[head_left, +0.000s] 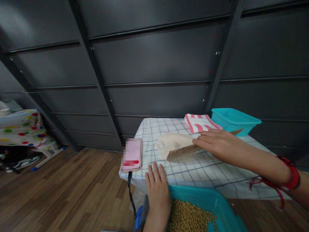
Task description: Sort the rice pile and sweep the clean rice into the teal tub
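My right hand (214,140) grips a long brown strip that looks like cardboard (181,152) from above. The strip's lower edge rests on the tablecloth, along the near side of a spread of pale, fine powder (172,141). My left hand (157,187), a ring on one finger, lies with fingers stretched out at the table's front edge and holds nothing. Beside it, below the table edge, is a teal tub (217,199) with many small round tan beans or seeds (188,216) in it.
A white tablecloth with dark grid lines (154,125) covers the table. At the back are a folded pink-and-white striped cloth (200,123) and a turquoise basin (238,120). A pink phone-like object (132,154) sits at the left edge, a black strap (130,190) hanging from it.
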A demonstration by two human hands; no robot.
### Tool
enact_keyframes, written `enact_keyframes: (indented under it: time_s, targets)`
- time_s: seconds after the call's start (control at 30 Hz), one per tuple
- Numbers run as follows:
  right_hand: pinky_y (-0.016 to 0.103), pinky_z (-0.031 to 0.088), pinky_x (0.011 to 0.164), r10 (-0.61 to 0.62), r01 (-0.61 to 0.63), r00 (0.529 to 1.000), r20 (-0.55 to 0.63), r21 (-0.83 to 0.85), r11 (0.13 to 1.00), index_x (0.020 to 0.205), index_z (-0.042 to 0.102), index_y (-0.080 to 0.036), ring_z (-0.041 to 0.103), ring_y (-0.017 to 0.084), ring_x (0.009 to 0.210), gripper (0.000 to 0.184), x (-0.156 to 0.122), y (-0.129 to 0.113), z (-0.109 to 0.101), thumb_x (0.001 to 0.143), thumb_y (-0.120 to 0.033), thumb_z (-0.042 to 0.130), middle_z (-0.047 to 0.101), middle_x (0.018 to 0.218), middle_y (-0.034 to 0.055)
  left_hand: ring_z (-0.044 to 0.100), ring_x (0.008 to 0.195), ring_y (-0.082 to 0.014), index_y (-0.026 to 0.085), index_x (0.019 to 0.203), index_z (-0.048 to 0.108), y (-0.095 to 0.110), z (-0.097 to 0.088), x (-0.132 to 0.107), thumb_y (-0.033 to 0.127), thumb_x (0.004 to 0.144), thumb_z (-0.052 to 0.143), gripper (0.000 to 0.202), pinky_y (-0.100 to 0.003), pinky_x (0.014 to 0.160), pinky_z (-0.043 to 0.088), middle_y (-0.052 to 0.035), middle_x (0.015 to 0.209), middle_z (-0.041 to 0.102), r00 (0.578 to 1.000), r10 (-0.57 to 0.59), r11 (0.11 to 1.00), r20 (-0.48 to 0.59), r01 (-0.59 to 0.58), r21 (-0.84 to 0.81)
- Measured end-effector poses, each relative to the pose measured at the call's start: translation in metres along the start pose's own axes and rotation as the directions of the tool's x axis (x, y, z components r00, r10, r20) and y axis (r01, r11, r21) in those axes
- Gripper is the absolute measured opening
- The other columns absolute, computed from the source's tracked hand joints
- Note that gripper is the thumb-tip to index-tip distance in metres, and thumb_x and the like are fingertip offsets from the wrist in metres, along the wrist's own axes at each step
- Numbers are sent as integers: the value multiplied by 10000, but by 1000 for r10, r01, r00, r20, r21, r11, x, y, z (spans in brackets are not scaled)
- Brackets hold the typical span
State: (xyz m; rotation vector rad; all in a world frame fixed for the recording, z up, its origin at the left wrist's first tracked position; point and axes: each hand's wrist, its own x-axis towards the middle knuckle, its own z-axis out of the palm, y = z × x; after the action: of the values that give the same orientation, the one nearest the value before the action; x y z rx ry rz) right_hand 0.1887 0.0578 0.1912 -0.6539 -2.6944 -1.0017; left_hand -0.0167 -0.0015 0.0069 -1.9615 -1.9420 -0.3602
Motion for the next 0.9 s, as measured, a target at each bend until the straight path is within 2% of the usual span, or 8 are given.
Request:
enact_keyframes:
  time_s: [0.13,0.57,0.9]
  targets:
    - [311,417,672,27,-27,1000,2,5,1000,874,592,-175,599,181,730,284,-1,2,-2,793,35,419,667,784,35,469,1229,-354,134,1277,522,0,1,0,172,763,581,519,-507,971,435,-196,1344,503,1000,0,1000,-4,0,1]
    - [291,410,641,-2,2,999,-34,16,1000,837,571,-168,585,168,707,256,11,-7,1,787,42,433,642,732,21,462,1233,-361,131,1282,515,2,-4,0,201,773,600,521,-525,980,424,-204,1352,485,1000,-8,1000,6,8,-13]
    - [283,438,679,-9,9,1000,-13,23,1000,861,590,-160,623,169,740,342,7,-6,-13,756,98,392,673,765,23,459,1231,-371,123,1281,514,1,-4,2,186,777,597,514,-529,977,429,-216,1349,478,1000,-3,1000,25,3,6]
